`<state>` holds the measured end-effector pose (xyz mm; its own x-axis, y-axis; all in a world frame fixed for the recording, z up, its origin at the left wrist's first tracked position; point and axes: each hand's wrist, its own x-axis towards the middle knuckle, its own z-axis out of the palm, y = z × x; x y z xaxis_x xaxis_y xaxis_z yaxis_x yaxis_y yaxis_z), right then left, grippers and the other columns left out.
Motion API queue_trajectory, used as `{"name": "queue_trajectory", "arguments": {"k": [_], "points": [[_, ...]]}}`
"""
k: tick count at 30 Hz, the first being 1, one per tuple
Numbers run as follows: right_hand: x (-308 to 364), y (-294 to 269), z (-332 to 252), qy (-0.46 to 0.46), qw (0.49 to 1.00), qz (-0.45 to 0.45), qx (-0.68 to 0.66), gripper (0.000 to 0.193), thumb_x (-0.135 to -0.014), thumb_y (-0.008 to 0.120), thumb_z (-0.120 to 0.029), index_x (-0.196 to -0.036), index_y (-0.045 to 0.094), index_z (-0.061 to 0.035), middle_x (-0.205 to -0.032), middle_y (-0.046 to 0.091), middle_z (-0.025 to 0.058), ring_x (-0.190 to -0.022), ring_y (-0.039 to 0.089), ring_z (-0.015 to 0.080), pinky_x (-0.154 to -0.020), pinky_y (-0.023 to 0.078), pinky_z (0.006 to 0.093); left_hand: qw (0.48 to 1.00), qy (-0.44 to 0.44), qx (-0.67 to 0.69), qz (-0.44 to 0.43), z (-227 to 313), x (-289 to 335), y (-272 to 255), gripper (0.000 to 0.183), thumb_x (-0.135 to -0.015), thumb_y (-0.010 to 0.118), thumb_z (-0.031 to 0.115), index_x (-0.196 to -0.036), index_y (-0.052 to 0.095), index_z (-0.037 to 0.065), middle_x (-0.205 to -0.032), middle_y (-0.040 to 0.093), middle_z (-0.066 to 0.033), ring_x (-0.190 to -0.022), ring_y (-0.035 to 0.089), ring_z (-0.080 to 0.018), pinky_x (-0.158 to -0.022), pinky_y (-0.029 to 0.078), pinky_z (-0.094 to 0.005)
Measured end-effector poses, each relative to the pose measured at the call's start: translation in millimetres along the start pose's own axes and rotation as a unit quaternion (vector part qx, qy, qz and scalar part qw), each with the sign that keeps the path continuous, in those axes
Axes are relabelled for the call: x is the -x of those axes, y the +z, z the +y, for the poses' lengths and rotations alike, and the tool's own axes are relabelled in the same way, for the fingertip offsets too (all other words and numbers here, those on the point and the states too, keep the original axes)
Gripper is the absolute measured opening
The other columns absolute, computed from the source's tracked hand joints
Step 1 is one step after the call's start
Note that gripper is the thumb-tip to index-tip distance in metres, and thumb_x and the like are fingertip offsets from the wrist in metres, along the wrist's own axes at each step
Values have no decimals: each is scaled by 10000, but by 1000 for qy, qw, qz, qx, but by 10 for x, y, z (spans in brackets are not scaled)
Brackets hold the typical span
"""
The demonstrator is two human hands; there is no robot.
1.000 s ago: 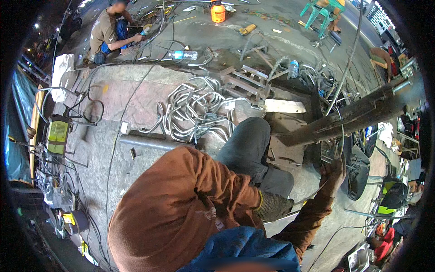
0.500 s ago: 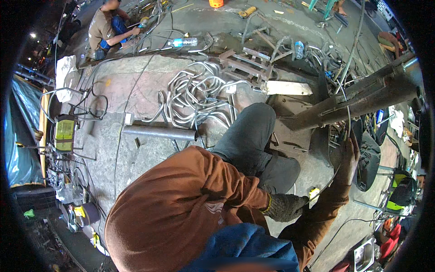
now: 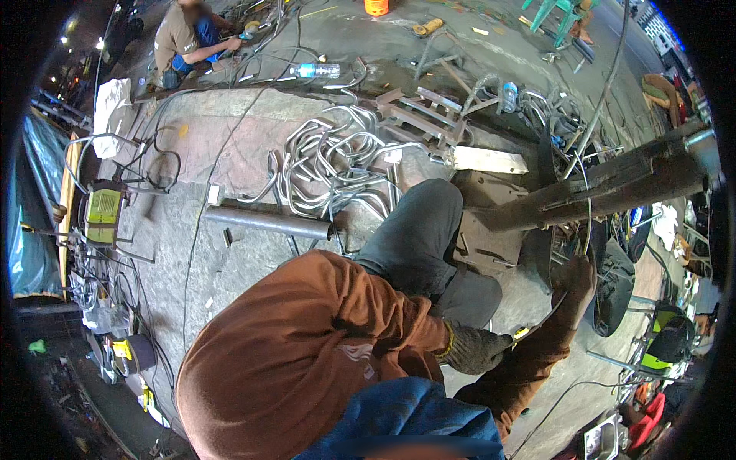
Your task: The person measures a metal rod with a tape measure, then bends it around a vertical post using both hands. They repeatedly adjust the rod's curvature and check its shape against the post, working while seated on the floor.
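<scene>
My left hand (image 3: 475, 349), in a dark glove at the end of a brown sleeve, is curled beside my grey trouser leg (image 3: 414, 230). A small yellow object (image 3: 521, 332) lies right next to it; whether the glove grips it is unclear. My right hand (image 3: 575, 280) is raised at the right. It pinches a thin wire (image 3: 588, 222) that runs up to a long rusty steel beam (image 3: 613, 184) slanting across the right side.
A pile of bent metal tubes (image 3: 337, 161) and a short steel pipe (image 3: 268, 222) lie on the concrete floor ahead. A yellow-green welding machine (image 3: 103, 215) with cables stands at the left. Another person (image 3: 184, 38) crouches far back by a water bottle (image 3: 314, 70).
The view has shifted a little. My right hand rose slightly along the wire, then settled back. The left hand stays near my knee.
</scene>
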<state>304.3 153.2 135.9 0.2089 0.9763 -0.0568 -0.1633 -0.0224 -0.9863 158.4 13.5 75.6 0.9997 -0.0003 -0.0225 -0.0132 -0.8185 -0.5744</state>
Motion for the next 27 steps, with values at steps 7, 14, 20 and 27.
{"name": "queue_trajectory", "arguments": {"k": [7,14,20,27], "points": [[193,2,95,-62,993,79,62,159,-939,551,-243,-997,528,-96,-635,345,-66,-496,312,53,-454,296,227,648,-175,741,22,120,-245,142,318,-996,469,295,-1048,610,14,-1006,633,-131,-1003,604,-244,-813,470,-411],[-220,-604,365,-251,912,-119,302,233,-970,507,-204,-1165,513,-76,-627,305,-65,-502,297,48,-450,289,229,526,-321,785,61,141,-217,115,298,-968,456,248,-1090,523,-16,-919,635,-199,-929,629,-313,-748,467,-459],[-212,-657,415,-112,980,-5,166,201,-983,482,-184,-1150,506,-76,-632,306,-60,-499,304,53,-441,288,226,524,-299,784,146,169,-239,122,374,-918,456,191,-1200,442,-54,-893,625,-264,-857,639,-391,-740,477,-489],[-69,-369,239,-41,998,39,15,249,-976,499,-183,-1198,499,-69,-630,305,-66,-495,291,44,-441,292,216,955,-95,263,97,321,-407,305,319,-950,435,185,-1148,488,-60,-862,620,-237,-805,623,-375,-769,464,-466]]}}
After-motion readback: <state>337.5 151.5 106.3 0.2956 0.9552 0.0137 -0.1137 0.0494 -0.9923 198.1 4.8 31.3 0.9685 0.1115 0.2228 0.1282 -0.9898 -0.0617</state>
